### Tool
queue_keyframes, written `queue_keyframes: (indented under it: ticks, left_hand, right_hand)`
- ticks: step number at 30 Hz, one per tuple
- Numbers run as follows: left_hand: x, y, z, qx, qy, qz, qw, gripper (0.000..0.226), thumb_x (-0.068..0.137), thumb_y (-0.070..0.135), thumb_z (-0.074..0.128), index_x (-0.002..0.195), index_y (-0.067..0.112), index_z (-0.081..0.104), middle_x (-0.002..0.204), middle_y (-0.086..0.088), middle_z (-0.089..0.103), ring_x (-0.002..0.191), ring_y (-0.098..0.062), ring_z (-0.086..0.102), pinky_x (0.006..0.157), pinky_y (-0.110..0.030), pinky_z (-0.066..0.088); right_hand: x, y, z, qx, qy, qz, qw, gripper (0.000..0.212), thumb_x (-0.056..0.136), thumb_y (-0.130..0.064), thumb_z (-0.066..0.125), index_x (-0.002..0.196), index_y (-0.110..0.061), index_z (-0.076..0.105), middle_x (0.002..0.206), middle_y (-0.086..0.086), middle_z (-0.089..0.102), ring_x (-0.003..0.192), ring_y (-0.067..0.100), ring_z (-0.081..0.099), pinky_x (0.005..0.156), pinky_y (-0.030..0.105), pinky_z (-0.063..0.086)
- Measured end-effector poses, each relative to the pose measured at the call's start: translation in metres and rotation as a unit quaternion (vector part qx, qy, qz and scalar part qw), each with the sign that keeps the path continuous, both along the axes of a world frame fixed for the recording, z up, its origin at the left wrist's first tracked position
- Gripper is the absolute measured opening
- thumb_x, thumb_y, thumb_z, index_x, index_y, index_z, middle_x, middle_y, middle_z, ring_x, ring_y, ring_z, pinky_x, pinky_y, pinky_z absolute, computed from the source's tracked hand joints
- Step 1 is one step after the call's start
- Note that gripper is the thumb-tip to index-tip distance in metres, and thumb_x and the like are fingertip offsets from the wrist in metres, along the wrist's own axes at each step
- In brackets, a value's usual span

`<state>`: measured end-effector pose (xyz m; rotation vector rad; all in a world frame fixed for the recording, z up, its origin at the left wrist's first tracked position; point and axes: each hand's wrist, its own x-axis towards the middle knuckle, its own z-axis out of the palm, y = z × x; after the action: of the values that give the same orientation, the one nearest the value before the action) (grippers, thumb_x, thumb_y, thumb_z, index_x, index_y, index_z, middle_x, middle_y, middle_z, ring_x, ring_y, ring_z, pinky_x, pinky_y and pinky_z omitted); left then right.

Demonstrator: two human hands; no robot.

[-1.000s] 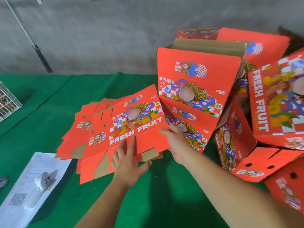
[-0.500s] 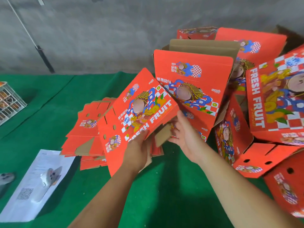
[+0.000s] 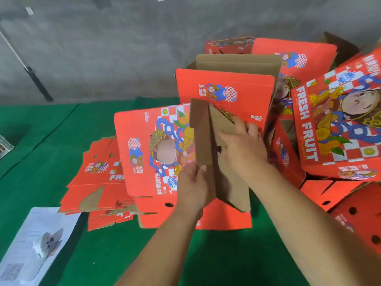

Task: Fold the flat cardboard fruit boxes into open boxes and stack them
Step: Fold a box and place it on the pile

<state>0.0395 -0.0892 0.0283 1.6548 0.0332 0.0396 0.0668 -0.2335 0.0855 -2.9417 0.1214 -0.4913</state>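
The box [image 3: 152,153] has come up off the flat stack [image 3: 99,182] since a moment ago: it lay tilted low in both hands then, and now it stands nearly on end in front of the person, printed face to the left and brown inside flaps [image 3: 208,139] turned toward them. It is between the stack and the folded boxes [image 3: 224,93], just above the green table [image 3: 61,131].

The left hand [image 3: 192,188] grips the lower edge of a brown flap, fingers curled round it. The right hand [image 3: 241,149] lies on the next flap with its fingers spread fairly straight, pressing rather than clutching. The two hands are close together, almost touching at the fold.

To my eye this is the opening step: the flat sleeve is being squared and its bottom flaps are starting to go in. Next the flaps want pushing down in order so the tabs lock, with the left hand steadying the wall while the right presses. Then it needs turning open side up and setting on the pile [image 3: 338,124] at the right, which already leans untidily.

A printed sheet [image 3: 35,244] lies at the near left of the table, and a grey wall [image 3: 103,48] stands behind.
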Motion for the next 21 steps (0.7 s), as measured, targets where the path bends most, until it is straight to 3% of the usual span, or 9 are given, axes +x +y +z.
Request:
queue_keyframes:
  ticks: [2, 4, 6, 8, 10, 13, 15, 18, 21]
  left_hand:
    - [0.004, -0.015, 0.008, -0.142, 0.090, 0.011, 0.986, 0.028, 0.104, 0.004, 0.047, 0.081, 0.017, 0.057, 0.072, -0.012, 0.053, 0.067, -0.021, 0.049, 0.055, -0.039, 0.049]
    - [0.004, -0.026, 0.019, -0.244, 0.160, 0.051, 0.955, 0.015, 0.106, 0.006, 0.047, 0.093, 0.013, 0.048, 0.067, -0.009, 0.041, 0.050, -0.015, 0.041, 0.043, -0.022, 0.040]
    - [0.003, -0.032, 0.026, -0.287, 0.157, 0.085, 0.941, 0.030, 0.105, 0.005, 0.049, 0.082, 0.020, 0.038, 0.060, -0.001, 0.035, 0.042, -0.010, 0.034, 0.040, -0.016, 0.031]
    - [-0.002, -0.036, 0.037, -0.307, 0.111, 0.104, 0.939, 0.035, 0.103, -0.002, 0.046, 0.077, 0.020, 0.038, 0.064, 0.000, 0.044, 0.051, -0.012, 0.043, 0.047, -0.020, 0.036]
    - [-0.011, -0.036, 0.045, -0.344, 0.096, 0.123, 0.926, 0.031, 0.097, -0.011, 0.041, 0.083, 0.017, 0.042, 0.066, -0.006, 0.044, 0.055, -0.017, 0.043, 0.054, -0.024, 0.038]
    - [-0.037, -0.029, 0.046, -0.387, 0.142, 0.127, 0.902, 0.020, 0.089, -0.008, 0.044, 0.097, 0.010, 0.045, 0.055, -0.002, 0.038, 0.042, -0.015, 0.037, 0.042, -0.019, 0.034]
    - [-0.058, -0.016, 0.039, -0.409, 0.204, 0.122, 0.881, 0.019, 0.090, -0.001, 0.054, 0.102, 0.013, 0.050, 0.058, 0.002, 0.049, 0.043, -0.011, 0.047, 0.041, -0.019, 0.041]
    - [-0.071, 0.014, 0.027, -0.393, 0.245, 0.040, 0.886, 0.017, 0.091, 0.014, 0.062, 0.106, 0.011, 0.067, 0.093, -0.007, 0.074, 0.079, -0.021, 0.068, 0.070, -0.035, 0.060]
    - [-0.070, 0.061, 0.011, -0.205, 0.228, 0.071, 0.949, 0.072, 0.073, 0.062, 0.075, 0.132, 0.023, 0.066, 0.130, 0.002, 0.068, 0.114, -0.019, 0.063, 0.109, -0.046, 0.047]
  right_hand:
    - [0.004, -0.002, 0.008, -0.084, 0.023, -0.028, 0.996, 0.063, 0.089, -0.041, 0.062, 0.148, -0.036, 0.042, 0.167, 0.007, 0.010, 0.143, 0.039, 0.018, 0.119, 0.050, 0.022]
    - [-0.004, 0.003, 0.009, -0.105, 0.017, -0.015, 0.994, 0.065, 0.089, -0.038, 0.062, 0.149, -0.034, 0.037, 0.166, 0.006, 0.011, 0.143, 0.037, 0.018, 0.116, 0.049, 0.018]
    - [-0.021, 0.009, 0.008, -0.107, 0.018, 0.032, 0.994, 0.059, 0.090, -0.033, 0.059, 0.146, -0.034, 0.042, 0.155, 0.001, 0.031, 0.135, 0.032, 0.031, 0.106, 0.044, 0.023]
    - [-0.041, 0.012, 0.006, -0.059, 0.065, 0.083, 0.993, 0.056, 0.092, -0.030, 0.054, 0.147, -0.033, 0.044, 0.146, -0.003, 0.047, 0.133, 0.029, 0.041, 0.105, 0.042, 0.027]
    - [-0.065, 0.010, 0.000, -0.022, 0.093, 0.082, 0.992, 0.066, 0.092, -0.033, 0.053, 0.155, -0.031, 0.034, 0.153, -0.007, 0.047, 0.139, 0.023, 0.041, 0.111, 0.039, 0.021]
    - [-0.095, -0.002, -0.013, 0.018, 0.068, 0.035, 0.997, 0.082, 0.089, -0.032, 0.053, 0.162, -0.030, 0.017, 0.161, -0.007, 0.039, 0.152, 0.013, 0.025, 0.117, 0.035, 0.008]
    - [-0.108, -0.008, -0.024, 0.114, 0.073, 0.039, 0.990, 0.074, 0.092, -0.025, 0.049, 0.161, -0.029, 0.024, 0.169, -0.005, 0.025, 0.157, 0.006, 0.005, 0.122, 0.028, 0.007]
    - [-0.120, -0.014, -0.046, 0.191, 0.081, 0.105, 0.973, 0.062, 0.095, -0.012, 0.044, 0.155, -0.029, 0.039, 0.171, -0.014, 0.004, 0.151, -0.004, -0.024, 0.117, 0.013, -0.006]
    - [-0.129, -0.017, -0.066, 0.182, 0.075, 0.147, 0.969, 0.066, 0.089, 0.004, 0.045, 0.140, -0.037, 0.042, 0.168, -0.017, 0.001, 0.151, 0.001, -0.029, 0.114, 0.019, 0.002]
